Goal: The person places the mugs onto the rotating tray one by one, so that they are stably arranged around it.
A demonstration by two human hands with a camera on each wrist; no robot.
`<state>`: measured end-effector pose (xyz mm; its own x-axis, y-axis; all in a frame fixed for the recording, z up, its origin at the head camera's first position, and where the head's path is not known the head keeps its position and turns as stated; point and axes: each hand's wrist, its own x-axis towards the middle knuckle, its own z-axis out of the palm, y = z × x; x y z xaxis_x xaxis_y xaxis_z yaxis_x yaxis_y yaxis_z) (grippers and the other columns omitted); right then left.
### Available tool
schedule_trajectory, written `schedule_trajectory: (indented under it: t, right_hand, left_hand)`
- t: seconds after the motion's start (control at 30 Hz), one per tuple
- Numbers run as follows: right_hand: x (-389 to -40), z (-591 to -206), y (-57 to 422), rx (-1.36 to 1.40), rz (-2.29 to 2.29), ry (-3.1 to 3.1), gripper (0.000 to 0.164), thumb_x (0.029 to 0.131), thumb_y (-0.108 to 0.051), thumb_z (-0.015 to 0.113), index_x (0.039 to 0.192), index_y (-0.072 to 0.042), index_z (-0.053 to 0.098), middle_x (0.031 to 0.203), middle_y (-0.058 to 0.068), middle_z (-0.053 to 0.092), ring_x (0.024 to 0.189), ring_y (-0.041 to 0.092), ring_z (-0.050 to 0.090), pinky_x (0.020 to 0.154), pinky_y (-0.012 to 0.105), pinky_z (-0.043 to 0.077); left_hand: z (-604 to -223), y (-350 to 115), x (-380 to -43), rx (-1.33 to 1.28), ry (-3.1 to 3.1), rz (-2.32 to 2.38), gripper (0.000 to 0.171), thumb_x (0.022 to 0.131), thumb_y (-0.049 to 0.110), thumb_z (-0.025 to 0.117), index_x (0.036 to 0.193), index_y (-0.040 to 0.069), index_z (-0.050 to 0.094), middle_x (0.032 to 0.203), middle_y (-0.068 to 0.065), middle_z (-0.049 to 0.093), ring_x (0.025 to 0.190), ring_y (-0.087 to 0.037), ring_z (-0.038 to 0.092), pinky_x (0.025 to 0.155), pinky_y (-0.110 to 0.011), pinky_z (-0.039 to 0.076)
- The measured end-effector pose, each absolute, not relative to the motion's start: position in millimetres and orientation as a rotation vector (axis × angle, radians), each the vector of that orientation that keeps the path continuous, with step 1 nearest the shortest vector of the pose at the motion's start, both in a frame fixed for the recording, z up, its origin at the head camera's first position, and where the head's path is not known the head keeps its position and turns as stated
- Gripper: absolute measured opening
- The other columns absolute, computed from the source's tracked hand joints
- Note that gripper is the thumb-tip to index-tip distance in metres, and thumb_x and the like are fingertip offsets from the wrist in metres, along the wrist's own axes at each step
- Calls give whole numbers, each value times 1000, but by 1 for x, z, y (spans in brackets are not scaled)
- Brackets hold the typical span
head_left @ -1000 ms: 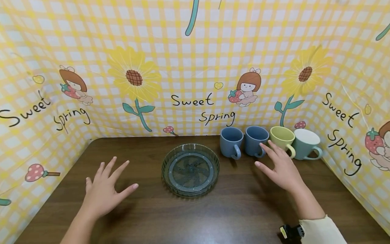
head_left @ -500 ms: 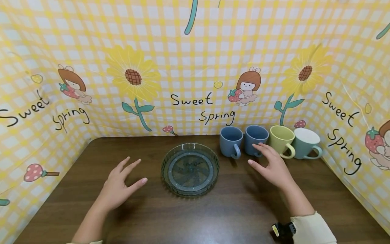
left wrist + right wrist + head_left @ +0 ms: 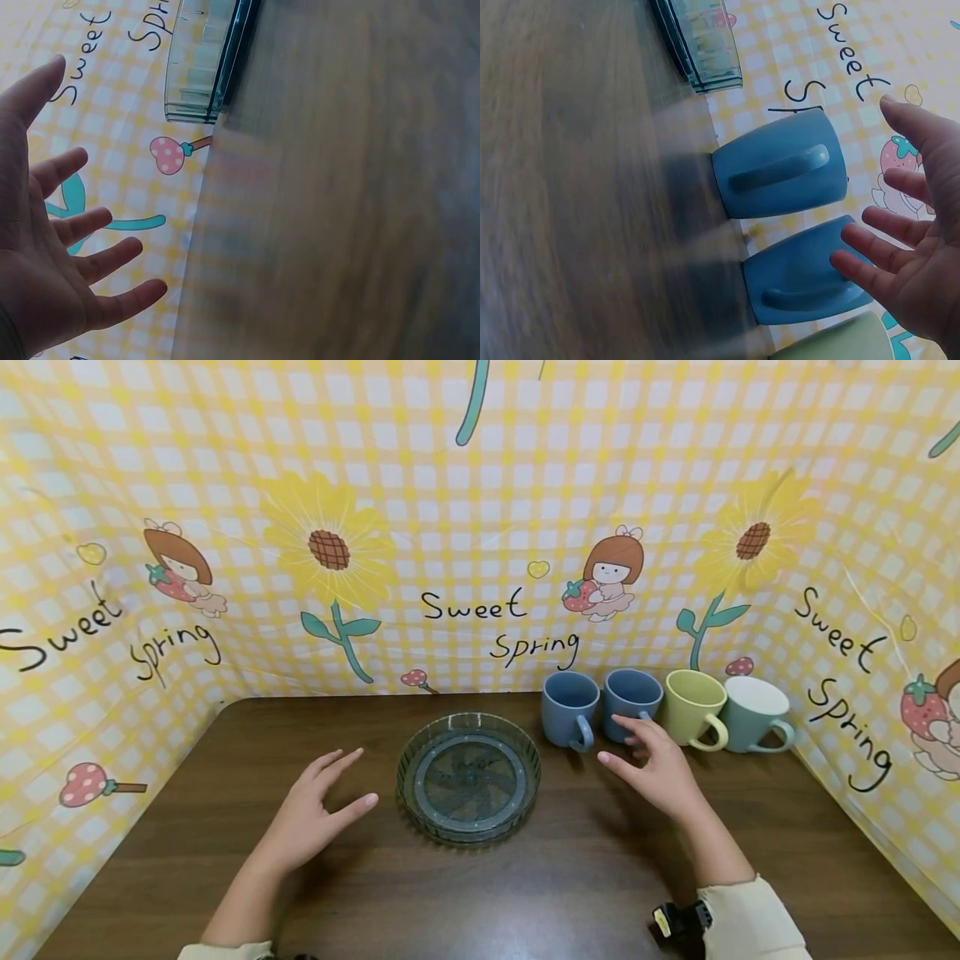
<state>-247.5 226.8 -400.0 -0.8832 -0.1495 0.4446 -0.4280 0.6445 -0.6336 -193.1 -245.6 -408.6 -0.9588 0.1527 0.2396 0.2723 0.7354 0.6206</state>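
The head view is showing the left hand hovering over the bench, its thumb and fingers standing apart; the left wrist view is showing all five digits spreading; the right hand is hovering likewise, thumb and fingers apart, its fingertips overlapping the second blue mug in the head view, though I cannot tell whether they are touching it; between the two hands, a clear greenish dish with ribbed sides is lying flat on the bench, apart from both; to its right, the first blue mug is standing upright; beyond it the second blue mug, a yellow-green mug and a green mug showing white at its top are lining up side by side; a pale sleeve and a black device are sitting near the right wrist; behind everything, a yellow checked cloth reading "Sweet Spring" is rising beyond the bench.
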Motion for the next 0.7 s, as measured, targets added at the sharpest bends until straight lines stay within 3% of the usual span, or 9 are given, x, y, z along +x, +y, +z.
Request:
schedule_trajectory:
  t: [0.23, 0.47, 0.7]
  right_hand:
    - [-252, -402, 220, 425, 1211, -2508, 56, 83, -19, 79, 132, -3, 58, 123, 23, 56, 105, 37, 60, 86, 54, 53]
    - [-258, -408, 217, 343, 1310, -2540, 59, 84, -24, 79, 135, -5, 56, 128, 22, 54, 107, 36, 61, 89, 53, 53]
    - [-265, -412, 214, 299, 1386, -2540, 60, 84, -23, 79, 136, -3, 55, 130, 22, 57, 106, 37, 62, 88, 52, 53]
  left_hand:
    - [-409, -241, -196, -332, -2758, -1092, 69, 91, 47, 66, 150, 20, 41, 151, -20, 30, 134, -47, 32, 97, -73, 33]
    - [-409, -237, -200, -296, -2758, -1202, 67, 93, 46, 63, 150, 21, 39, 148, -19, 34, 124, -45, 46, 94, -67, 41]
    - [-408, -234, -208, -228, -2760, -1392, 70, 91, 46, 66, 151, 24, 37, 153, -17, 30, 128, -44, 43, 95, -62, 44]
